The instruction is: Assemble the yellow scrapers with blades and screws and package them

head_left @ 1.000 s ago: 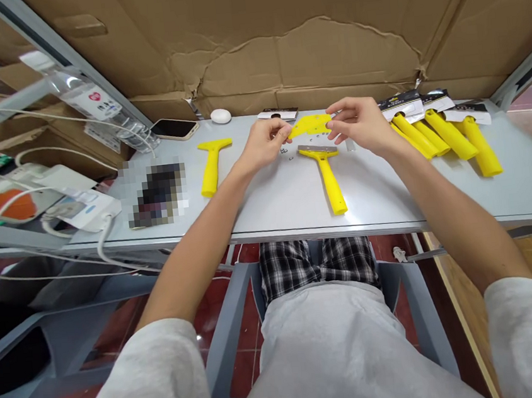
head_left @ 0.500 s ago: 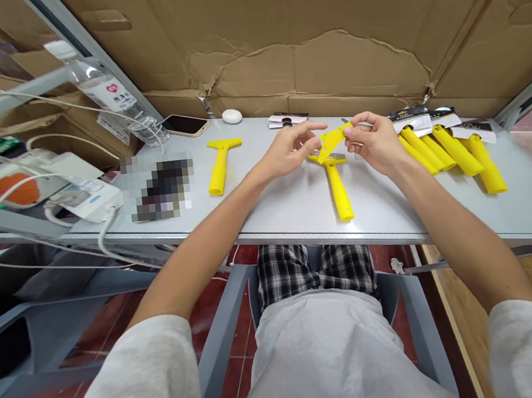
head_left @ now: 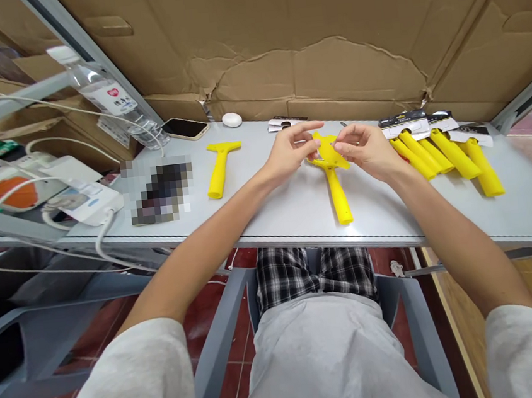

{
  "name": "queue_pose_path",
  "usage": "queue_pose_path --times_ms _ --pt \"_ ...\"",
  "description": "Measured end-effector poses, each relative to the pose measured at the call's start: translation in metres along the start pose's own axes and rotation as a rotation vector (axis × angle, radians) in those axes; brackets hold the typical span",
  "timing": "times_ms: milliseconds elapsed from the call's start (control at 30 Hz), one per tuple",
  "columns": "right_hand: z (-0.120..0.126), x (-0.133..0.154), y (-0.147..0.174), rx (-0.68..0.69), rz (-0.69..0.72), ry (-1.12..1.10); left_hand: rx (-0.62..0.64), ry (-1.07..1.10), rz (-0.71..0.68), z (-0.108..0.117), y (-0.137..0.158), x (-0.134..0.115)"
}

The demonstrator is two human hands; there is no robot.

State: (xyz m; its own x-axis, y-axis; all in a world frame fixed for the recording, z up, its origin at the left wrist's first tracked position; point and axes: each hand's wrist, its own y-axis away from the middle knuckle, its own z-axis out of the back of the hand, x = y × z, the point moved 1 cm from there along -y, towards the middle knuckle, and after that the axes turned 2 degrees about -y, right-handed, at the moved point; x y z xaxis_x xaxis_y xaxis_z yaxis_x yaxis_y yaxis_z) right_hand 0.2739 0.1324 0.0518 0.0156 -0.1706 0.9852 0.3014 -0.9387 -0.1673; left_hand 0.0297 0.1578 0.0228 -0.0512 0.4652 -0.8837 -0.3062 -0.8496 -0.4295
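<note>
My left hand (head_left: 291,147) is closed, with thumb and fingers pinching the left edge of a flat yellow plastic plate (head_left: 329,150). The plate is tilted just above the head of a yellow scraper handle (head_left: 339,197) lying on the table. My right hand (head_left: 368,150) is at the plate's right side, its thumb and forefinger pressed together on something small and dark that I cannot make out. A second yellow scraper handle (head_left: 219,171) lies apart to the left.
Several yellow handles with black-and-white cards (head_left: 456,157) lie at the right. Folded cards (head_left: 284,122), a white oval case (head_left: 232,120), a phone (head_left: 186,128) and a water bottle (head_left: 110,101) line the back. White cables and a power strip (head_left: 88,202) are at the left.
The yellow plate has turned from a slanted, edge-on pose to face me more. My right hand has shifted left and down, its fingertips moving from the plate's corner to its face.
</note>
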Motion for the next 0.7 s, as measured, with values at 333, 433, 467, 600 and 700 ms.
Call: queue_pose_path --times_ms 333,433,467,600,700 --pt "0.026 -0.010 -0.006 -0.094 0.068 0.287 -0.050 -0.049 0.073 0.021 -0.008 0.015" --pt "0.033 -0.014 -0.010 -0.122 0.102 0.339 -0.025 -0.106 0.064 0.025 -0.009 0.015" --pt "0.035 -0.015 -0.011 -0.130 0.111 0.347 -0.019 -0.122 0.062 0.027 -0.010 0.016" --pt "0.042 -0.017 -0.014 -0.135 0.133 0.341 -0.006 -0.136 0.050 0.031 -0.012 0.018" --pt "0.044 -0.014 -0.013 -0.158 0.122 0.277 -0.011 -0.110 0.018 0.031 -0.012 0.018"
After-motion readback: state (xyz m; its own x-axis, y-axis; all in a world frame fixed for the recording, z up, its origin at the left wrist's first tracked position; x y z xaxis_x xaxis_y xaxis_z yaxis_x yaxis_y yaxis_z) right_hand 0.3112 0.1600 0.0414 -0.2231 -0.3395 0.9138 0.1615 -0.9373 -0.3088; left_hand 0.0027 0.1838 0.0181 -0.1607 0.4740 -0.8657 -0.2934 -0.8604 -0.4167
